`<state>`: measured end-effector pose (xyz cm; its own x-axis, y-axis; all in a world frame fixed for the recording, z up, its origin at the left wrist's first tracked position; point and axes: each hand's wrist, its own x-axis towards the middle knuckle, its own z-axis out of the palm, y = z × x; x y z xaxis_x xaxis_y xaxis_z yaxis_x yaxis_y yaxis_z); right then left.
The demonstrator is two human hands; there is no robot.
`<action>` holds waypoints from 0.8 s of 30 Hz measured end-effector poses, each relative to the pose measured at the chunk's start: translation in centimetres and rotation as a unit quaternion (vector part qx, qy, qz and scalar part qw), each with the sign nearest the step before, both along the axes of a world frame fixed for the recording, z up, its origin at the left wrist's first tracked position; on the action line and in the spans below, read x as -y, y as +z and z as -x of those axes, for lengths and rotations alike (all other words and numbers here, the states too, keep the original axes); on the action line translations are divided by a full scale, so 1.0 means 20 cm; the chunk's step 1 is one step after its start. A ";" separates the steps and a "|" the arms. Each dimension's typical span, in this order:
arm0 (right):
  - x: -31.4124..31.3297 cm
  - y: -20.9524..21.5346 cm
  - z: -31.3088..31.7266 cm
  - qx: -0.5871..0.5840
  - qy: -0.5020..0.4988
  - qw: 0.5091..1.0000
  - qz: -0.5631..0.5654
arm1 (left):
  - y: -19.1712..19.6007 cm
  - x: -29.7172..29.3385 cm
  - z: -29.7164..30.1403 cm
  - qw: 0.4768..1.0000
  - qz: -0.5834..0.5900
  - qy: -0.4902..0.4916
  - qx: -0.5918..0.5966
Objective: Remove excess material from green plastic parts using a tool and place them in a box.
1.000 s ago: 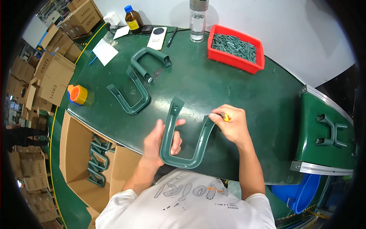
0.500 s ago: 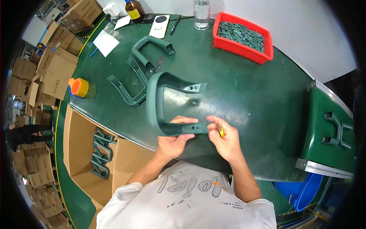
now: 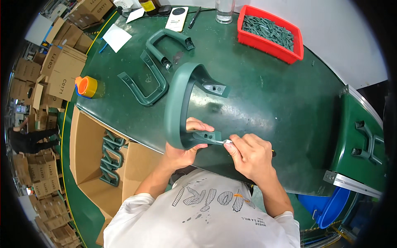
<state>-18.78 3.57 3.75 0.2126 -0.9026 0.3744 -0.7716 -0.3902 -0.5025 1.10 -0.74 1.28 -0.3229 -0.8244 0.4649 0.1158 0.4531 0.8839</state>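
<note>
So the dark green, U-shaped, plastic-looking handle [image 3: 175,108] is held mid-frame above the shiny green worktop [image 3: 252,103], its lower end pinched in the grip of the left hand [image 3: 178,155]. A slim, pale-tipped tool [image 3: 227,141] is wrapped in the grip of the right hand [image 3: 254,157], right by that end. Light, short strokes would probably be best, with the left thumb kept out of the tip's path.
</note>
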 end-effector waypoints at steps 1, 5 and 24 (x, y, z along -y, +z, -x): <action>0.00 0.01 0.00 -0.008 -0.004 1.000 0.005 | 0.00 0.00 0.00 1.000 -0.007 -0.003 0.002; 0.01 0.01 0.00 -0.007 0.000 1.000 0.010 | 0.01 -0.01 -0.03 0.998 -0.053 -0.016 -0.014; -0.06 -0.04 -0.08 0.346 0.042 0.923 -0.164 | -0.10 0.00 -0.01 0.928 -0.223 -0.058 -0.294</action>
<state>-17.25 4.75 2.96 0.0990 -0.9828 0.1562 -0.1958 -0.1731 -0.9652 1.23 -0.79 -0.62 -0.2204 -0.9527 0.2091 0.6621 0.0113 0.7494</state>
